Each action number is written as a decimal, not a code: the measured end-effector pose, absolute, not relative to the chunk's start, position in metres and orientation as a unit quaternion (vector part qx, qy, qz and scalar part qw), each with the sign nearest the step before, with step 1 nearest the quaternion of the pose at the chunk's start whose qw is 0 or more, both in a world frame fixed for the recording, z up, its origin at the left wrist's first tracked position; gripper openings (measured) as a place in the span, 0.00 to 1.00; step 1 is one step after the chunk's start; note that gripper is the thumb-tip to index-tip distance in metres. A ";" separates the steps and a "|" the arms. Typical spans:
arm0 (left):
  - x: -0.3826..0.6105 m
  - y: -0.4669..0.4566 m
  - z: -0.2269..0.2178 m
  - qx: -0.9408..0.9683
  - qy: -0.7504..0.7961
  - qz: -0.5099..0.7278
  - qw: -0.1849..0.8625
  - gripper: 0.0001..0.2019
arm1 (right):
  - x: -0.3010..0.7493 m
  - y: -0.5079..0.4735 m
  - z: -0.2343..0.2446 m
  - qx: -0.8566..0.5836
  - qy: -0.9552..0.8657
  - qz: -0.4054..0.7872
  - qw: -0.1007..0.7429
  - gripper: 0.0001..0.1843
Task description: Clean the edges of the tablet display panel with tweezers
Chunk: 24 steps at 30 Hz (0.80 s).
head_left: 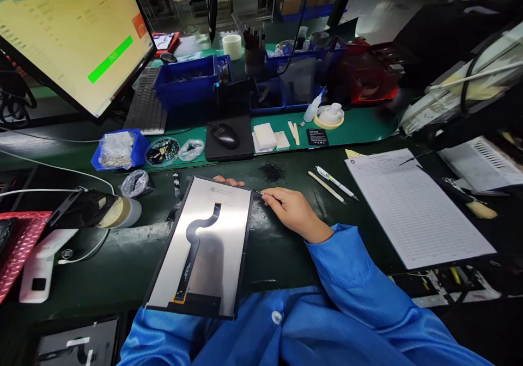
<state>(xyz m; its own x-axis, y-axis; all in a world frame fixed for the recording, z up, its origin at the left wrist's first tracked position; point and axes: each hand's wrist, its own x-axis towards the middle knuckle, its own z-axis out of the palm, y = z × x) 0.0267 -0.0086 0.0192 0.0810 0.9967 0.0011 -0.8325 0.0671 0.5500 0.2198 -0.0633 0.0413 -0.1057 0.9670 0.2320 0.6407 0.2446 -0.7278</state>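
An LCD display panel (229,246) with a silvery back stands tilted in front of me. A dark ribbon cable (196,230) curves down its middle. My left hand (229,181) holds the panel from behind, and only its fingertips show over the top edge. At the panel's upper right corner, my right hand (292,211) is closed in a pinch. A thin dark piece sticks out of its fingertips and touches that corner, too small to name. Behind the panel, a small heap of black shreds (273,172) lies on the bench.
A pen (335,182) and a thin stick (327,187) lie right of the hands, beside a printed sheet (417,208). Along the back are a mouse (224,135), blue bins (186,80) and a glue bottle (314,106). A monitor (77,34) stands left, above another panel (77,344).
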 end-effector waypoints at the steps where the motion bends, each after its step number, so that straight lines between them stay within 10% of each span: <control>1: 0.027 -0.008 0.019 0.217 0.194 0.656 0.696 0.32 | 0.220 -0.064 0.042 -0.565 -0.706 0.235 0.356 0.14; 24: 0.025 -0.003 0.016 0.252 0.234 0.645 0.682 0.32 | 0.219 -0.062 0.034 -0.575 -0.699 0.224 0.361 0.12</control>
